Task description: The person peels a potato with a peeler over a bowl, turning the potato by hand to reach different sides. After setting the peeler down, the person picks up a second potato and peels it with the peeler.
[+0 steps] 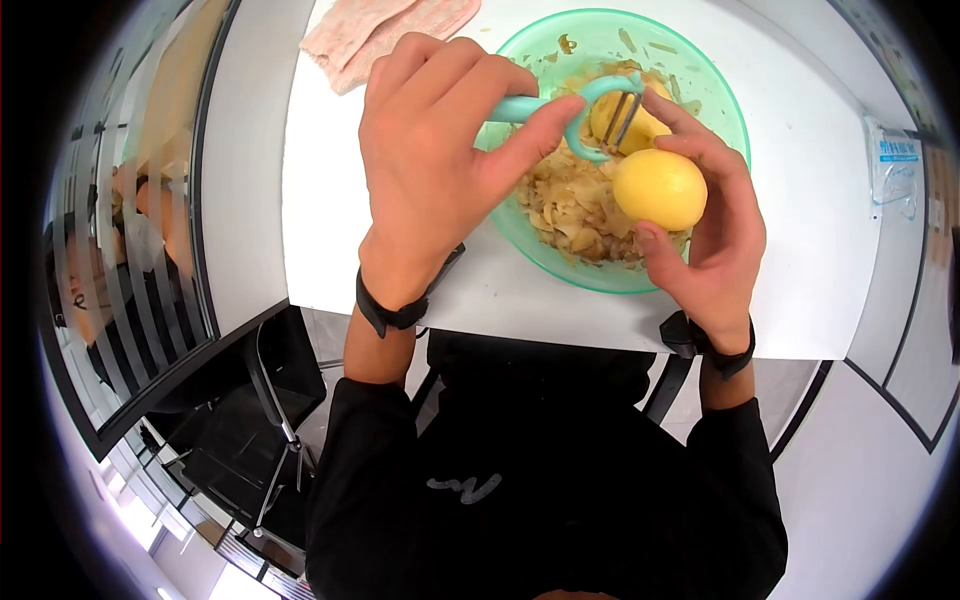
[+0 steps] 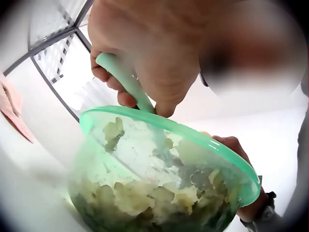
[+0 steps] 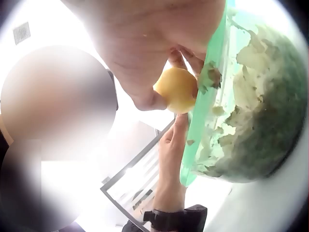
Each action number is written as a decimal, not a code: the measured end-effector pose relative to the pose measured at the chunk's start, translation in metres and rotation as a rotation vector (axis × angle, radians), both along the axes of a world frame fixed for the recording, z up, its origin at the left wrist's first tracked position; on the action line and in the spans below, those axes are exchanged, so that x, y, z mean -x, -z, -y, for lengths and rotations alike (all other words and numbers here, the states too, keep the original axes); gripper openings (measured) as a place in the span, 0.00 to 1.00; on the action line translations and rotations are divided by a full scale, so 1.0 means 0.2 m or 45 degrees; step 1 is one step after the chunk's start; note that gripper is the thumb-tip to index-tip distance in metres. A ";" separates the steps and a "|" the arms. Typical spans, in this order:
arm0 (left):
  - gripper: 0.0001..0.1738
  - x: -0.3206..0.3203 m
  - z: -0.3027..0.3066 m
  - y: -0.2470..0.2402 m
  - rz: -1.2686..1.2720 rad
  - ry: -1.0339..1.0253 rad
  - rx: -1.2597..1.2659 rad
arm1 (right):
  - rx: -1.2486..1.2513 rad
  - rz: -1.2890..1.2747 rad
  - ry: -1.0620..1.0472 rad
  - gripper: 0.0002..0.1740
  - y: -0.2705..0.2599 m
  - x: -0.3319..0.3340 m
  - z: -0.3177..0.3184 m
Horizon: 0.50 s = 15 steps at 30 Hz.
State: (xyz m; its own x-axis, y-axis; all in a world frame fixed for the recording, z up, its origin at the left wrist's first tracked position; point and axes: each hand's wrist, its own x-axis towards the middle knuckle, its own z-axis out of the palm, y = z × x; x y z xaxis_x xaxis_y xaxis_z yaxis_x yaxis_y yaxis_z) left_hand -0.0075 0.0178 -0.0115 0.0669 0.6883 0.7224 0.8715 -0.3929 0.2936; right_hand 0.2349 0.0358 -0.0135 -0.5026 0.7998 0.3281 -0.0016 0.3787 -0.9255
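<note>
In the head view the left hand [image 1: 435, 150] grips the handle of a mint-green peeler [image 1: 515, 108], its blade close to the right hand's fingertips. The right hand [image 1: 725, 220] holds a peeled yellow potato [image 1: 660, 190] between thumb and fingers above a green translucent bowl [image 1: 735, 110]. Inside the bowl are many peelings [image 1: 570, 215] and another peeled yellow piece [image 1: 640, 128], partly hidden by the peeler. The left wrist view shows the peeler handle [image 2: 123, 79] over the bowl rim [image 2: 178, 126]. The potato [image 3: 177, 90] is beside the rim in the right wrist view.
A pink cloth [image 1: 375, 35] lies at the white table's [image 1: 330, 220] far left corner. At the right edge is a clear plastic packet [image 1: 893, 170] with blue print. A black chair [image 1: 240, 450] stands at the lower left, near a glass partition [image 1: 130, 220].
</note>
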 end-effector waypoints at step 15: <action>0.16 0.01 0.00 0.00 -0.010 0.099 -0.029 | 0.301 -0.061 -0.129 0.35 -0.02 -0.06 0.00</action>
State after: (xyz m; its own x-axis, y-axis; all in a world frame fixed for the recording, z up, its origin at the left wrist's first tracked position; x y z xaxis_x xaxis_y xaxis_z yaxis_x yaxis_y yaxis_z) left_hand -0.0087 0.0185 -0.0106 0.1254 0.6639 0.7372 0.8401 -0.4663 0.2770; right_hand 0.2459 0.0351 -0.0103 -0.5723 0.8037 0.1632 -0.0740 0.1476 -0.9863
